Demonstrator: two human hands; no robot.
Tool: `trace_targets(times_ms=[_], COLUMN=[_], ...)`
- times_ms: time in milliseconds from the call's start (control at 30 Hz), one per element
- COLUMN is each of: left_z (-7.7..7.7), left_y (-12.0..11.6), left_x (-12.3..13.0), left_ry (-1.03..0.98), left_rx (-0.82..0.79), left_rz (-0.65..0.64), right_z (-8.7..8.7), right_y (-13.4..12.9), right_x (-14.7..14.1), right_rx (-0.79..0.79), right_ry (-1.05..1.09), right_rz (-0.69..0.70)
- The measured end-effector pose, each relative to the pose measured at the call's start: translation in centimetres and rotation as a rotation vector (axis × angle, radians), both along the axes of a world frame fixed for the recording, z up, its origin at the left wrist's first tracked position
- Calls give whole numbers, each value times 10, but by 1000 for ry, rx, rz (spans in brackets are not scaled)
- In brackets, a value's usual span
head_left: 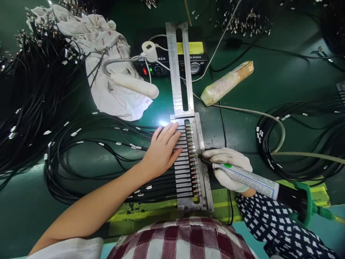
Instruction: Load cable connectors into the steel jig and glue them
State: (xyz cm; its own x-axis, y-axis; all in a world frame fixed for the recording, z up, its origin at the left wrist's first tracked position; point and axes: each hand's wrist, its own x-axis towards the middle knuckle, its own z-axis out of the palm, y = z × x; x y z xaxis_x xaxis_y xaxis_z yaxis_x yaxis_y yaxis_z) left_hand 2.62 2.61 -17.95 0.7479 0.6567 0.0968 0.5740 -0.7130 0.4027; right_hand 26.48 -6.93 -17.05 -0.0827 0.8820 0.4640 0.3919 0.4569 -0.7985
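Note:
My bare left hand lies with fingers spread over the upper part of a slotted metal fixture, resting on the black cables set in its slots. The cables end in a column of small metal connectors along the fixture's right side. In a white glove, my right hand is closed around a dispensing syringe with a white printed label and a green cap on its rear end. The syringe's dark tip points left and meets the connector row near its middle; whether it touches one cannot be told.
Behind the fixture stands a black dispenser controller with a gauge. A white lamp on a bendable neck shines beside a white cloth. A plastic-wrapped block lies right. Cable bundles crowd the left; another coil lies right.

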Motion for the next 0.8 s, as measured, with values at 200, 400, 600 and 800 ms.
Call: trace_targets(times_ms=[200,400,600,800], left_z=[0,1,1,1], left_y=[0,0,0,0], left_x=[0,0,0,0], left_ry=[-1,-9,-1,-10], left_rx=[-9,-26,-13,-27], left_rz=[5,12,3,8], right_z=[1,2,0,1], right_y=[1,1,1,2], right_x=[-1,0,-1,-1], right_rx=[9,5,7,-9], right_ry=[3,-3,11,16], right_rz=[2,-11,-9,-28])
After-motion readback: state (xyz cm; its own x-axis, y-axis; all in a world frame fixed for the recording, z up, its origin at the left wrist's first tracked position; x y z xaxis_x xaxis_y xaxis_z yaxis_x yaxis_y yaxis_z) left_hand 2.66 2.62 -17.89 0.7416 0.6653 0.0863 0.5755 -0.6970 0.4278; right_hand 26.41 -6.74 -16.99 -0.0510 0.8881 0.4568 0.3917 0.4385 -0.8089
